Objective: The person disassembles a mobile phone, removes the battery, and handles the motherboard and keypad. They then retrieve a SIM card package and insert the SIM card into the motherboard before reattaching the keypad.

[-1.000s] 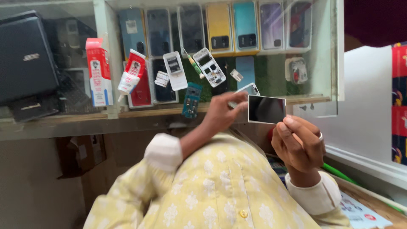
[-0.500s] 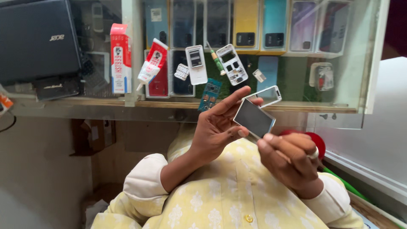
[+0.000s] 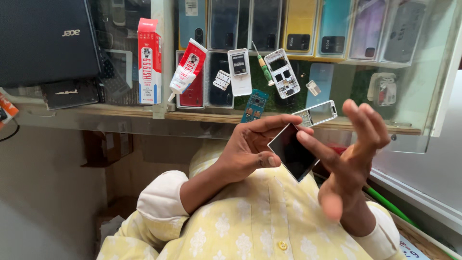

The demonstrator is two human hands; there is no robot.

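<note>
My left hand [image 3: 250, 151] holds a small dark rectangular screen panel [image 3: 292, 153] by its edges, tilted, in front of my chest. My right hand [image 3: 351, 159] is spread open beside it, with the index fingertip resting on the panel's top right edge. Just beyond the hands, on the glass counter, lies a white phone front frame [image 3: 315, 113]. Farther back lie a green circuit board [image 3: 255, 104], an opened white phone body [image 3: 283, 73], a white battery piece [image 3: 239, 71] and a small green-handled screwdriver [image 3: 262, 67].
A glass counter with a wooden front edge [image 3: 202, 117] carries a red and white glue tube [image 3: 186, 70], a red box [image 3: 149, 60], a dark laptop [image 3: 45, 41] and, under the glass, coloured phone cases [image 3: 301, 26]. A green rod [image 3: 385, 204] runs along at right.
The view has swung a little to the right. My right hand let go of the panel and spread its fingers, keeping only the index fingertip on it. The left hand still holds the panel.
</note>
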